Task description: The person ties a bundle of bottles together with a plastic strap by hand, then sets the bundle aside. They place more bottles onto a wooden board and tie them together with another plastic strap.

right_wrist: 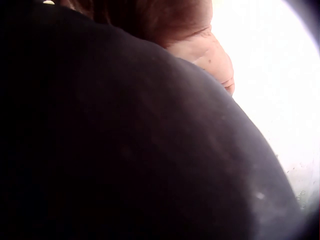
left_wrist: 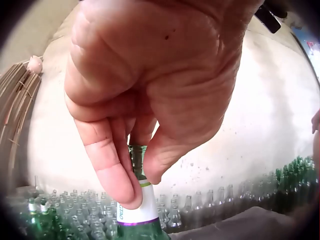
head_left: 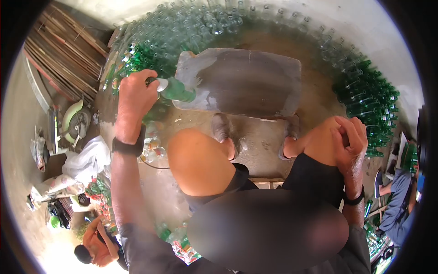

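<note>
My left hand (head_left: pixel 137 93) pinches the neck of a green glass bottle (head_left: pixel 182 91) between thumb and fingers. A white label with a purple lower edge (left_wrist: pixel 137 220) wraps the bottle's neck in the left wrist view. The bottle's base overlaps the left side of a grey tub-like container (head_left: pixel 183 68) in front of my feet. My right hand (head_left: pixel 351 141) rests on my right knee with loosely curled fingers and holds nothing. Dark cloth (right_wrist: pixel 150 140) hides most of that hand in the right wrist view.
Clear glass bottles (head_left: pixel 200 23) stand in dense rows along the back wall. Green bottles (head_left: pixel 369 100) crowd the right side, and more green ones (head_left: pixel 146 57) stand beyond my left hand. A person (head_left: pixel 100 244) is at the lower left; another person's leg (head_left: pixel 397 201) shows at the right.
</note>
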Tool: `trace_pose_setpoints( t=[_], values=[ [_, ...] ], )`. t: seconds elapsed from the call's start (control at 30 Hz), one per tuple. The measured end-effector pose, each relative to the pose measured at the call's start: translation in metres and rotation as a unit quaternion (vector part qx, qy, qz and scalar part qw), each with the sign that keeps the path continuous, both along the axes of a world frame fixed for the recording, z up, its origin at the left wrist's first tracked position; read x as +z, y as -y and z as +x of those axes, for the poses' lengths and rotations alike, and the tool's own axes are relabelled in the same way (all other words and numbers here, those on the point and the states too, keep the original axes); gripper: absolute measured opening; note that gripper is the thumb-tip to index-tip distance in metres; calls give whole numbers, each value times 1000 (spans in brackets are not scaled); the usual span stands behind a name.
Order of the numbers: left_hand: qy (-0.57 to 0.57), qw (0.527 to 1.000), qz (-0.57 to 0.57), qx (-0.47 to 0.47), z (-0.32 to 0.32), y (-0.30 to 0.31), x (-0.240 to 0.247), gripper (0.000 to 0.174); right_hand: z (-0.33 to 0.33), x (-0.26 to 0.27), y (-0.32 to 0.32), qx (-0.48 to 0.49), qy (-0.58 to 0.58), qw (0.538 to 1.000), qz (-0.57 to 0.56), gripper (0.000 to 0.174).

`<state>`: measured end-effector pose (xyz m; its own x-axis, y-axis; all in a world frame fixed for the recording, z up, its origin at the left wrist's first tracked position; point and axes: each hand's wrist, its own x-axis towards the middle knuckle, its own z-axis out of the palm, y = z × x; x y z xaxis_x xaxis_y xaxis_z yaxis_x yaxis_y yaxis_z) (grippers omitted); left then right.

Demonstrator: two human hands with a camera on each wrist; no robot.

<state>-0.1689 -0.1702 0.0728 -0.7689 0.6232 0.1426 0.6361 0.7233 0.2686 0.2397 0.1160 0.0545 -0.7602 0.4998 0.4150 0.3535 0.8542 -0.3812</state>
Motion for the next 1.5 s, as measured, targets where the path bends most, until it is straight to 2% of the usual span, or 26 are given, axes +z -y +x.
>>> trace_pose_setpoints(
  t=[0.07, 0.23, 0.5, 0.77, 0.97, 1.23, 1.5],
  values=[
    [-54, 996, 12, -69, -7, -17, -10, 25, 0, 2, 2, -8, 0, 1000, -1, 30],
    [-57, 988, 10, -143, -8, -87, -19, 22, 0, 4, 3, -17, -4, 1000, 0, 29],
    [-35, 989, -14, -141, 4, -146, -26, 21, -1, 4, 3, -5, -25, 1000, 6, 28],
    [-7, 994, -19, -110, 8, -163, -40, 23, 2, 3, 2, -10, -23, 1000, -6, 29],
    [-44, 991, 18, -123, 7, -180, -46, 23, -1, 5, 2, 2, -13, 1000, -2, 29],
    [-31, 997, 42, -58, 3, -199, -49, 23, -5, 6, 8, 1, -4, 1000, 5, 28],
    [-61, 994, 53, -77, -10, -206, -57, 24, -7, 5, 8, -5, -19, 1000, 4, 29]
  ],
)
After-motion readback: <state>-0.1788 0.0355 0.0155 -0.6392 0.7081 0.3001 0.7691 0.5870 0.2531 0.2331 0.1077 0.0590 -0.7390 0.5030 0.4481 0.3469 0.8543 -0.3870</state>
